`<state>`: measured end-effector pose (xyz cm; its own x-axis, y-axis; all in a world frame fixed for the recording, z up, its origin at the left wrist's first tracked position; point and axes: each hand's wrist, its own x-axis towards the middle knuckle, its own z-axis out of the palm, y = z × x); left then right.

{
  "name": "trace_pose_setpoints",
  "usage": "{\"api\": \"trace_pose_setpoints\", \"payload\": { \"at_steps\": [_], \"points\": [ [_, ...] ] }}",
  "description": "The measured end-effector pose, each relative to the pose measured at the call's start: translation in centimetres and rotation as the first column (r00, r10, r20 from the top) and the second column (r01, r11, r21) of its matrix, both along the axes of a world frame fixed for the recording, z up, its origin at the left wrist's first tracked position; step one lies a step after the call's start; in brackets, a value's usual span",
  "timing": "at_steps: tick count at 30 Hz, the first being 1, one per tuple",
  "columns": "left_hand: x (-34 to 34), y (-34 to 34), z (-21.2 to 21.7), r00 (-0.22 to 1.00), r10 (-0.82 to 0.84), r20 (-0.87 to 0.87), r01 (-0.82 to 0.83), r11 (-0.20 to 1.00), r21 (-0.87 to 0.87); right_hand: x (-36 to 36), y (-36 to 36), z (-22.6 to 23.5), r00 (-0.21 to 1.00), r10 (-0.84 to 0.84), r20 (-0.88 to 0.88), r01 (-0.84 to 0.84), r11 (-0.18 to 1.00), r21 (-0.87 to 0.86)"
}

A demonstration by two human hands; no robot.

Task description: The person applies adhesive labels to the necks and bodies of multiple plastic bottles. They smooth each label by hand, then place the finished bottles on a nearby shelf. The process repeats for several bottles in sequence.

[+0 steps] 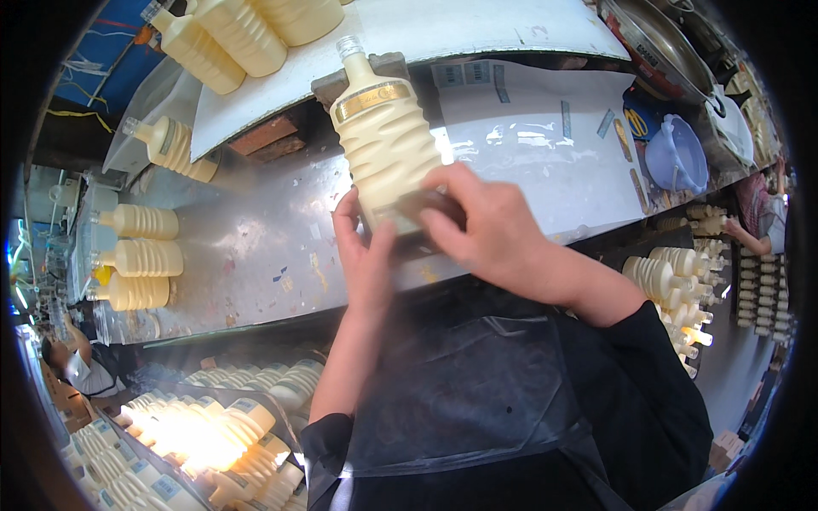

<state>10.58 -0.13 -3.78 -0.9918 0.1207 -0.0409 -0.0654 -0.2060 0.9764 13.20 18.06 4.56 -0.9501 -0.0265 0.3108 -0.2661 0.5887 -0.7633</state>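
Observation:
A cream-coloured bottle (385,145) with a wavy ribbed body, clear neck and gold band label lies tilted in front of me, its neck pointing away. Its upper part rests by a brown block (388,66). My left hand (368,260) grips the bottle's lower end, fingers along its left side and thumb near the base. Over the lower right of the bottle, my right hand (494,217) is closed on a small dark flat piece (429,207), pressed at the bottle's surface. That piece is blurred and partly covered by my fingers, so I cannot tell its kind.
Several similar bottles (136,260) line the table's left end; more stand on a white board (409,25) at the back. A sheet with blue label strips (566,119) lies right, near a lilac bucket (673,157). Bottle crates (196,434) sit below left. Other people work at both sides.

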Motion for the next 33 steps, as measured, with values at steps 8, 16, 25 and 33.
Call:
{"api": "trace_pose_setpoints", "payload": {
  "at_steps": [8, 16, 25, 33],
  "points": [
    [-0.1, -0.4, -1.5, 0.998, -0.004, -0.064, 0.001, 0.998, -0.055, 1.0, 4.0, -5.0, 0.86, -0.104, 0.499, 0.296, 0.899, -0.323],
    [-0.4, -0.8, -1.4, 0.869, -0.069, -0.491, -0.239, 0.808, -0.538, 1.1, 3.0, -3.2, 0.962, -0.131, 0.24, 0.23, 0.863, -0.449],
    [-0.2, 0.5, -0.2, 0.775, -0.025, -0.631, -0.41, 0.74, -0.533, 1.7, 1.8, -1.8, 0.981, -0.153, 0.12, 0.158, 0.987, -0.026],
    [-0.1, 0.5, -0.3, 0.747, -0.041, -0.663, -0.456, 0.694, -0.557, 1.7, 0.4, -0.7, 0.989, -0.073, 0.126, 0.085, 0.992, -0.096]
  ]
}}
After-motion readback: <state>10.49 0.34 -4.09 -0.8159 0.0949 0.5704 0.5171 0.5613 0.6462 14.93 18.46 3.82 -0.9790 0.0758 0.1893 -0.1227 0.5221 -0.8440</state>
